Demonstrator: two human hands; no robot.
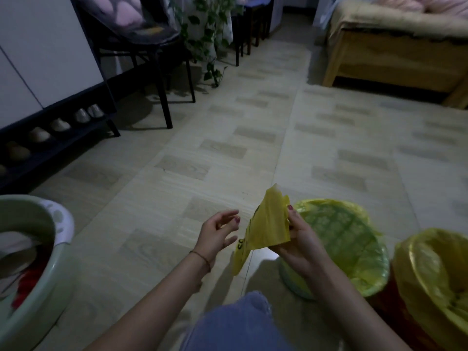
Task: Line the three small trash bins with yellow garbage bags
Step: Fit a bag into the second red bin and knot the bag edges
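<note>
My right hand (301, 245) pinches a folded yellow garbage bag (266, 229) with black print, held up over the floor. My left hand (219, 234) hovers just left of the bag, fingers spread and loose, holding nothing. Behind the right hand stands a pale green bin (298, 282) lined with a yellow bag (342, 239). At the lower right is a red bin (395, 307), also lined with a yellow bag (435, 274). A pale green bin (38, 295) at the lower left has no yellow liner; something red and white lies inside it.
A black chair (141, 46) with a cushion and a trailing plant (207, 41) stand at the back. A shoe rack (55, 130) runs along the left wall. A wooden bed frame (395, 62) is at the back right. My knee in blue fabric (235, 325) is at the bottom.
</note>
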